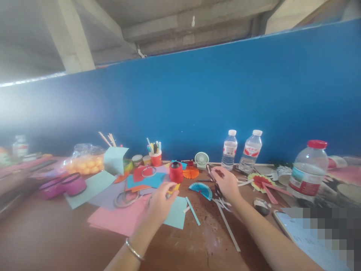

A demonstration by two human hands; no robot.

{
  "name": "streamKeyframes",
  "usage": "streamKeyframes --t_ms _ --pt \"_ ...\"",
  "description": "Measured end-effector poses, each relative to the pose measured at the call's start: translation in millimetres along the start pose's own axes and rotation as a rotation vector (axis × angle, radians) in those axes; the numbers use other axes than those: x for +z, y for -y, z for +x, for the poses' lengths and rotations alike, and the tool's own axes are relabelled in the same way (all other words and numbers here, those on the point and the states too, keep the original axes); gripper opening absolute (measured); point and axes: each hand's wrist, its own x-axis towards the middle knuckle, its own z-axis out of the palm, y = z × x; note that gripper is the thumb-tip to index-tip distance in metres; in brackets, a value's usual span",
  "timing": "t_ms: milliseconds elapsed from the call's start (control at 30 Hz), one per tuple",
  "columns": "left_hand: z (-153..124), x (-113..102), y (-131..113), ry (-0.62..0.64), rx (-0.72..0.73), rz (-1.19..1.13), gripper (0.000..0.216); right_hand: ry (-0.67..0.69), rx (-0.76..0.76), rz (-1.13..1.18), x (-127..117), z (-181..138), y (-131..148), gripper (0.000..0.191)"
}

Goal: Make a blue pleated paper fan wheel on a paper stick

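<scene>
My left hand (pixel 162 201), with a silver bangle at the wrist, pinches a small yellow piece (pixel 176 187), perhaps paper, over the pink paper sheets (pixel 115 218). A red spool-like roll (pixel 176 173) stands just beyond its fingers. Farther right, my right hand (pixel 228 183) is closed near the back of the table. A thin dark object (pixel 209 170) shows at its fingertips; its kind is unclear. Between the hands lie a blue folded paper fan (pixel 200 190) and an orange pleated paper (pixel 191 172). A pale blue sheet (pixel 175 212) and a narrow blue strip (pixel 193 211) lie nearer me.
A cup of pens (pixel 155 158) and a small white fan (pixel 202 160) stand along the back. Water bottles (pixel 229 150) and a large red-capped bottle (pixel 308 169) stand right. A phone (pixel 299 229) lies front right. Purple tape rolls (pixel 75 184) sit left.
</scene>
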Motion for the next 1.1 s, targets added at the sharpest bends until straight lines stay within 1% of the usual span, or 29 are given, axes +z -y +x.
streamKeyframes --t_ms 67,133,167,200,233,267,300,333,367,433,467,533,633,733,800,867,933,1033,1100 --pt "-8 9 -10 0.067 0.002 -0.131 0.028 0.016 -0.004 0.114 4 -4 17 0.025" --pt "-16 18 -18 0.124 0.032 -0.258 0.044 0.047 -0.012 0.236 7 -13 37 0.027" --pt "-19 21 -22 0.125 0.055 -0.287 0.055 0.074 0.01 0.414 8 -18 48 0.025" --pt "-22 24 -25 0.108 0.071 -0.292 0.065 0.093 0.02 0.543 9 -24 59 0.024" --pt "-24 26 -26 0.076 0.078 -0.281 0.074 0.125 0.021 0.617 9 -30 69 0.023" --pt "-25 27 -28 0.04 0.081 -0.265 0.079 0.124 0.017 0.653 9 -35 79 0.022" --pt "-26 28 -28 0.013 0.084 -0.251 0.079 0.143 0.012 0.675 9 -40 87 0.021" --pt "-26 27 -28 -0.003 0.09 -0.243 0.074 0.166 0.016 0.719 9 -45 94 0.021" --pt "-25 26 -28 -0.003 0.098 -0.24 0.063 0.189 0.022 0.762 8 -48 99 0.022" --pt "-22 23 -26 0.051 0.099 -0.25 0.034 0.215 0.046 0.823 7 -51 103 0.022" --pt "-21 21 -26 0.08 0.08 -0.263 0.025 0.216 0.058 0.841 7 -51 103 0.023" --pt "-18 19 -24 0.102 0.012 -0.309 0.024 0.203 0.083 0.857 7 -50 100 0.022" --pt "-13 18 -19 0.055 -0.1 -0.421 0.025 0.189 0.117 0.852 9 -46 91 0.024" --pt "-9 18 -14 0.043 -0.165 -0.608 0.029 0.155 0.122 0.776 14 -43 80 0.026" --pt "-7 16 -13 0.05 -0.199 -0.752 0.033 0.126 0.093 0.645 17 -40 71 0.025" --pt "-7 14 -14 0.049 -0.246 -0.859 0.036 0.125 0.033 0.383 19 -35 58 0.022" --pt "-7 13 -15 0.036 -0.289 -0.912 0.035 0.148 -0.045 -0.025 17 -29 44 0.019" --pt "-7 11 -17 0.023 -0.312 -0.932 0.034 0.126 -0.05 -0.242 8 -19 19 0.015" --pt "-7 10 -19 0.032 -0.307 -0.929 0.034 0.117 -0.032 -0.373 0 -16 5 0.018"
